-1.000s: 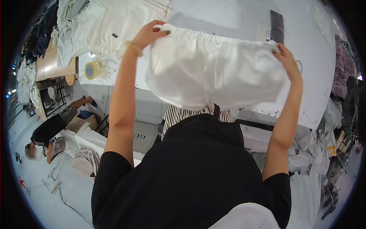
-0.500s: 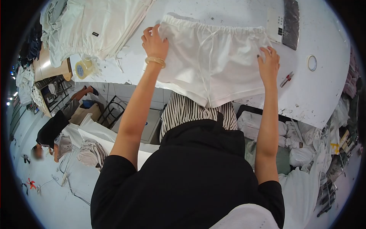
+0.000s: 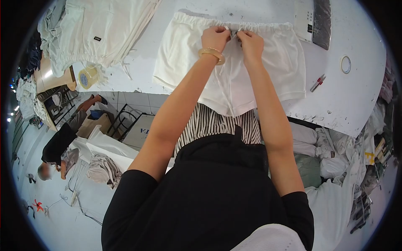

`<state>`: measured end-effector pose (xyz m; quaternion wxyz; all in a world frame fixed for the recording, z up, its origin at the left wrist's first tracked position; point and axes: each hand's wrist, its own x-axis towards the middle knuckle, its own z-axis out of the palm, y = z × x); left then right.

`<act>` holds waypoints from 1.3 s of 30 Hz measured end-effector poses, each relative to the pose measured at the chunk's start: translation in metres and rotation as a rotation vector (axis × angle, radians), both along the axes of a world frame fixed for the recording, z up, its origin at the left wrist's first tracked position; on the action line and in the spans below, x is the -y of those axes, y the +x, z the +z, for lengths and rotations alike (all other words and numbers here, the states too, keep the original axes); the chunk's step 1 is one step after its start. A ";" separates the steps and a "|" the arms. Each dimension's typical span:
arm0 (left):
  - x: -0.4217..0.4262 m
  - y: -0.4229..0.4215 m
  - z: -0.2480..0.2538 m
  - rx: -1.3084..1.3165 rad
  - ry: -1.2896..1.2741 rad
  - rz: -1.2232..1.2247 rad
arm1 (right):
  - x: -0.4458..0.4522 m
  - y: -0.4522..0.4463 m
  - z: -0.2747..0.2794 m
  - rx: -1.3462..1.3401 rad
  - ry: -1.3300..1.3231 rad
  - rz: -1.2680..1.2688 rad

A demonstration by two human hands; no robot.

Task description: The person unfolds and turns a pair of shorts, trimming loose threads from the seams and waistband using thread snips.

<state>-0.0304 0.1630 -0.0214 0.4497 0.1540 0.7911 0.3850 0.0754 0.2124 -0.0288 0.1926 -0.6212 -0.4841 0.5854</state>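
White shorts (image 3: pixel 280 62) with a gathered elastic waistband lie spread on the white table, hem toward me. A drawstring hangs down their front. My left hand (image 3: pixel 215 38) wears a bracelet (image 3: pixel 212 54) at the wrist and pinches the waistband near its middle. Close beside it, my right hand (image 3: pixel 251 43) pinches the same waistband just right of centre. A small dark gap shows between the two sets of fingertips. Whether the fingers also hold the drawstring ends cannot be made out.
White garments (image 3: pixel 96 33) are piled at the table's left, near a yellow tape roll (image 3: pixel 88 77). Right of the shorts lie red-handled snips (image 3: pixel 318 83), a tape ring (image 3: pixel 345 65) and a dark packet (image 3: pixel 321 23). Another person (image 3: pixel 58 144) is at the far left. Fabric bundles sit below the table.
Both hands have moved inward from the shorts' outer edges to the middle of the waistband, and their fingers have closed on it. The shorts' sides now lie more spread out.
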 end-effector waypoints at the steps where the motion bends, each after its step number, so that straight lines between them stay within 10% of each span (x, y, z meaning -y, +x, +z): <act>1: 0.003 -0.007 0.000 0.177 0.057 0.085 | -0.003 0.006 0.003 -0.154 -0.111 -0.042; 5: 0.029 -0.045 0.013 0.763 0.183 0.229 | -0.023 0.042 0.016 -0.659 -0.567 -0.167; 11: 0.046 -0.075 0.006 -0.184 0.075 -0.222 | -0.061 0.096 -0.004 -0.257 -0.241 0.056; 15: 0.029 -0.069 0.002 -1.233 0.329 -0.363 | -0.063 0.075 0.014 0.320 0.552 0.375; 17: 0.011 -0.044 0.026 -1.176 0.442 -0.544 | -0.057 0.054 0.020 0.433 1.052 0.548; 23: -0.024 -0.030 0.011 -0.818 0.131 -0.910 | -0.057 0.018 0.029 0.515 0.786 0.887; 28: -0.032 -0.054 0.017 -0.320 0.125 -0.895 | -0.085 0.072 0.037 -0.013 0.738 0.537; 30: -0.030 -0.059 0.024 -0.235 0.135 -0.887 | -0.086 0.121 0.021 0.124 0.736 0.015; 34: -0.027 -0.063 0.039 0.000 0.220 -0.823 | -0.066 0.231 -0.017 1.478 0.435 -0.311; 39: -0.019 -0.057 0.079 0.237 0.336 -0.661 | -0.029 0.297 -0.038 0.960 0.280 -0.080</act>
